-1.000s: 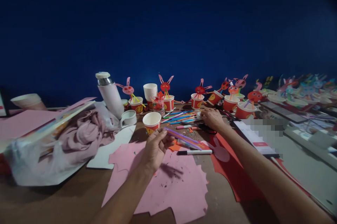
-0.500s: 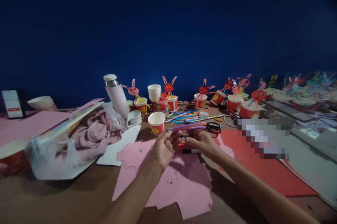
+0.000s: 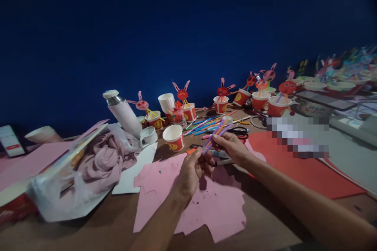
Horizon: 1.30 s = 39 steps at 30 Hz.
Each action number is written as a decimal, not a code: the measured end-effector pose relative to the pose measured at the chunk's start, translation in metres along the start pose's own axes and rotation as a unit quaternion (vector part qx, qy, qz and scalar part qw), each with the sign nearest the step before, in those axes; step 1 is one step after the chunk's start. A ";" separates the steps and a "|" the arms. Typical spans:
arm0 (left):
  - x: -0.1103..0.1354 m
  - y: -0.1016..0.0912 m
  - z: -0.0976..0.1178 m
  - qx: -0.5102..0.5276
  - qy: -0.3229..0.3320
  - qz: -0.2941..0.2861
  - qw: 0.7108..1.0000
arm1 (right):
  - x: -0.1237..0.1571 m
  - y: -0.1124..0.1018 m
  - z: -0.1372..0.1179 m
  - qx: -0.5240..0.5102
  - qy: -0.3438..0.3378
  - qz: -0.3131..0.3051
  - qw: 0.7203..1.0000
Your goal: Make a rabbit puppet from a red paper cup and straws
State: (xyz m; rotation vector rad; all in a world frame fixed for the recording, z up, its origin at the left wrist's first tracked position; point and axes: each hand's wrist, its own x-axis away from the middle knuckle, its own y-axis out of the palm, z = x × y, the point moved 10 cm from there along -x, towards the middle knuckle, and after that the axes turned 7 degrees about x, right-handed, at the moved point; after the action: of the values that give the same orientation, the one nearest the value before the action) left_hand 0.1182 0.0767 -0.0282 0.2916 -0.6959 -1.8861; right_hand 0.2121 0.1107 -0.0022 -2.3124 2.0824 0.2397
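My left hand (image 3: 191,172) and my right hand (image 3: 231,147) both pinch a small bundle of purple and orange straws (image 3: 216,135) that tilts up to the right over the cut pink paper (image 3: 191,200). A black marker (image 3: 222,162) lies on the table just under my right hand. Black scissors (image 3: 240,131) and loose coloured straws (image 3: 203,125) lie just behind the hands. An empty red-and-white paper cup (image 3: 173,137) stands to the left of the straws.
Paper cups with bunny figures (image 3: 188,107) line the blue wall, beside a cup stack (image 3: 167,102). A white flask (image 3: 122,111) and mug (image 3: 147,136) stand left, next to a bag with pink cloth (image 3: 97,160). Red paper (image 3: 300,168) lies right.
My right hand left the far straws and came back to meet the left hand. Both now hold the bundle, which has tilted up to the right. The camera has swung a little.
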 end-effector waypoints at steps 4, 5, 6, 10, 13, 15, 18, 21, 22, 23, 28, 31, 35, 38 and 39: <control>-0.002 -0.005 -0.002 -0.096 0.006 0.008 0.995 | 0.006 -0.001 -0.001 0.016 -0.002 -0.010 1.000; -0.003 -0.006 -0.003 -0.111 0.008 0.011 0.994 | 0.008 -0.001 -0.003 0.021 -0.004 -0.014 1.000; -0.003 -0.007 -0.003 -0.123 0.012 0.012 0.992 | 0.010 0.000 -0.006 0.027 -0.009 -0.018 0.999; -0.004 -0.006 -0.008 -0.172 0.007 0.002 0.985 | 0.014 0.002 -0.011 0.059 -0.017 -0.029 0.998; -0.001 -0.006 -0.010 -0.227 0.004 0.013 0.974 | 0.015 0.003 -0.007 0.072 -0.001 -0.025 0.997; 0.001 -0.006 -0.006 -0.282 0.021 0.032 0.959 | 0.015 0.001 -0.005 0.076 0.007 -0.006 0.997; 0.005 -0.002 0.009 -0.384 0.099 0.057 0.916 | 0.015 -0.002 -0.001 0.082 0.017 0.032 0.996; 0.007 0.001 0.018 -0.439 0.154 0.069 0.883 | 0.015 -0.005 0.001 0.093 0.018 0.057 0.994; 0.006 -0.001 0.016 -0.436 0.142 0.070 0.886 | 0.015 -0.005 0.001 0.095 0.018 0.059 0.994; 0.004 -0.004 0.011 -0.422 0.120 0.067 0.896 | 0.016 -0.004 0.002 0.095 0.020 0.058 0.994; 0.001 -0.003 -0.013 -0.272 0.004 -0.002 0.962 | 0.018 -0.001 0.003 0.094 0.044 0.024 0.994; 0.001 0.001 -0.014 -0.186 -0.012 -0.018 0.982 | 0.018 0.001 0.004 0.089 0.052 0.005 0.995; 0.000 -0.003 -0.014 -0.140 -0.023 -0.006 0.990 | 0.018 0.005 0.004 0.093 0.042 -0.016 0.995; -0.001 -0.002 -0.016 -0.167 -0.021 -0.021 0.986 | 0.017 0.006 0.003 0.109 0.029 -0.021 0.993; -0.001 -0.003 -0.017 -0.182 -0.019 -0.023 0.983 | 0.018 0.006 0.001 0.116 0.023 -0.018 0.993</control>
State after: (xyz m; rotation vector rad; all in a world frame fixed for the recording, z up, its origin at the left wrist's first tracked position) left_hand 0.1247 0.0726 -0.0432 0.0379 -0.3585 -2.0238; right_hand 0.2078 0.0928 -0.0054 -2.2350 1.9678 -0.0548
